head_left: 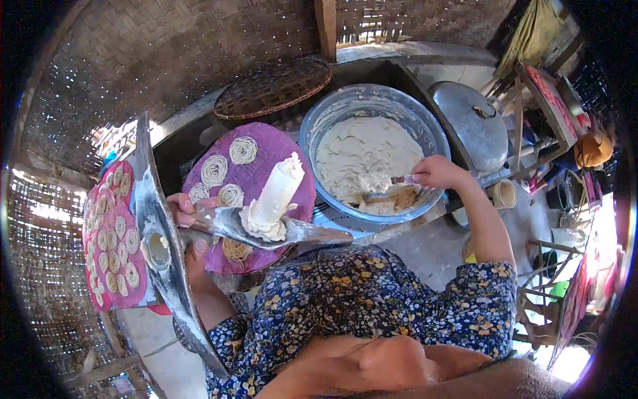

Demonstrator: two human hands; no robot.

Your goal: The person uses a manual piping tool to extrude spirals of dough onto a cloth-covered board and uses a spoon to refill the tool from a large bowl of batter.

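Observation:
My left hand (193, 216) is closed around a two-part wooden dough press. One part, a plunger (276, 193) on a winged handle, stands up coated in white dough. The other, a long dark bar (154, 199) with a round hole, is beside it, tilted across my forearm. My right hand (440, 174) grips the short handle of a spoon (405, 179) over the near right side of a big metal basin (307, 149). Pale dough (362, 146) fills much of the basin and hides the spoon's head. Some dough clings near it.
Beneath the press lies a round purple mat (266, 143) with several noodle nests; another pink mat (106, 219) full of nests is at far left. A woven tray (272, 86) leans behind, a metal lid (468, 126) sits right of the basin, and a wooden rack (545, 266) stands at right.

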